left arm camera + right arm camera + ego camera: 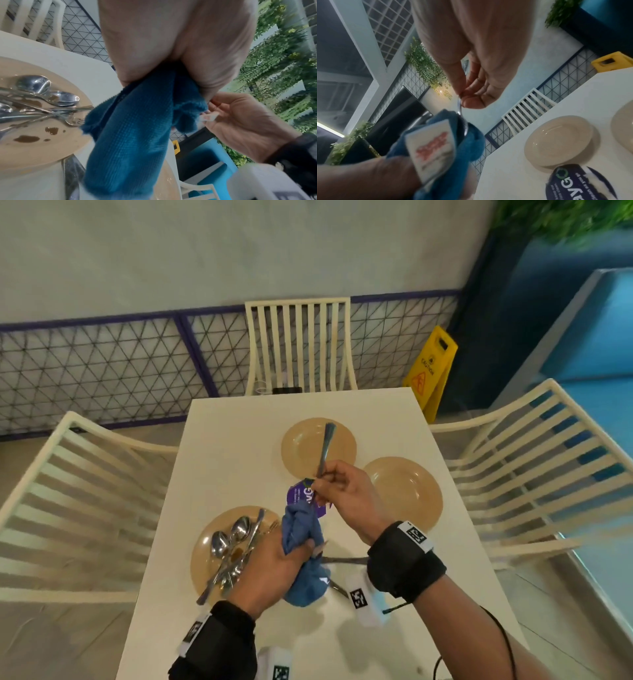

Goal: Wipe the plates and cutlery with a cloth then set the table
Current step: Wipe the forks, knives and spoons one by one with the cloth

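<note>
My left hand point(287, 554) grips a bunched blue cloth point(301, 529) above the white table point(239, 440). With its thumb and fingers my right hand point(329, 484) pinches a steel piece of cutlery point(325, 446); the handle points up and away, and the other end is buried in the cloth. Seen from the right wrist, the metal shaft point(459, 108) runs from the fingers into the cloth point(471, 143). The near-left tan plate point(205, 553) carries several spoons and forks point(233, 546) and brown stains point(25, 138). Two bare tan plates lie at the far middle point(301, 446) and the right point(407, 494).
A purple-labelled tub point(301, 494) stands behind the cloth. Two loose pieces of cutlery point(342, 559) lie on the table under my right wrist. Cream slatted chairs stand at the far end point(298, 344), left point(68, 501) and right point(534, 474). A yellow caution sign point(431, 371) is beyond the far right corner.
</note>
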### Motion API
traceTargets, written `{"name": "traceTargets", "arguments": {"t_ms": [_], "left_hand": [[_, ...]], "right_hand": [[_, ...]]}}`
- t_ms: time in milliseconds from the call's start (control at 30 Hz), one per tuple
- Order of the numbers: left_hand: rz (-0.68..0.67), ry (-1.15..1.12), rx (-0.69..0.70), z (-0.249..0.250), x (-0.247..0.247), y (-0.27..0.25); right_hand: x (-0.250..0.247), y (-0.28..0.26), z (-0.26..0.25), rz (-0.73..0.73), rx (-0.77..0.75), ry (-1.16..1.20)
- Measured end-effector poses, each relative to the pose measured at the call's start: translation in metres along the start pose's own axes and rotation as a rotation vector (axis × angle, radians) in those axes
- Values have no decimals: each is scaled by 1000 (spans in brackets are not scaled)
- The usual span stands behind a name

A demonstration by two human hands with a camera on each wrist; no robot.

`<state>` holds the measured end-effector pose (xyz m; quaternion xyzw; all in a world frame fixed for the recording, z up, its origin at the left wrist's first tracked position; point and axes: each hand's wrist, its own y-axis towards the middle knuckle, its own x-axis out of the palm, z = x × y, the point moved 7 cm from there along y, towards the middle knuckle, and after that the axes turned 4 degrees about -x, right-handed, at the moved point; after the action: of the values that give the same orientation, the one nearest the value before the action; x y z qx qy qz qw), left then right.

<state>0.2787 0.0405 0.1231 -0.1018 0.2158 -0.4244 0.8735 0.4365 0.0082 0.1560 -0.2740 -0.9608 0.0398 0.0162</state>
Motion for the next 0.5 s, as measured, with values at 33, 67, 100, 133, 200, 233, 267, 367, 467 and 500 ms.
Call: {"name": "traceTargets", "arguments": {"t_ms": [33, 67, 100, 133, 200, 233, 267, 367, 467, 500], "left_hand": [[0, 21, 10, -1, 0, -3], [9, 58, 13, 0, -2, -7], [14, 99, 11, -1, -4, -10], [19, 123, 0, -3, -8, -11], [75, 104, -11, -3, -24, -14], [116, 55, 4, 0, -33, -15], [138, 1, 9, 6, -38, -15], [94, -34, 25, 30, -29, -10], [24, 65, 42, 46, 0, -4], [32, 55, 48, 46, 7, -3]], "right_hand": [[-5, -2, 1, 16, -2, -10], [-9, -4, 2, 35, 0, -5], [-14, -6, 2, 57, 5, 11], [-20, -6, 2, 79, 12, 36], [-32, -7, 0, 92, 25, 63], [-35, -9, -3, 75, 28, 61], [-37, -10, -6, 48, 28, 59], [-30, -16, -12, -55, 29, 79], [-16, -18, -13, -141, 11, 31], [-13, -18, -13, -147, -1, -9]]}}
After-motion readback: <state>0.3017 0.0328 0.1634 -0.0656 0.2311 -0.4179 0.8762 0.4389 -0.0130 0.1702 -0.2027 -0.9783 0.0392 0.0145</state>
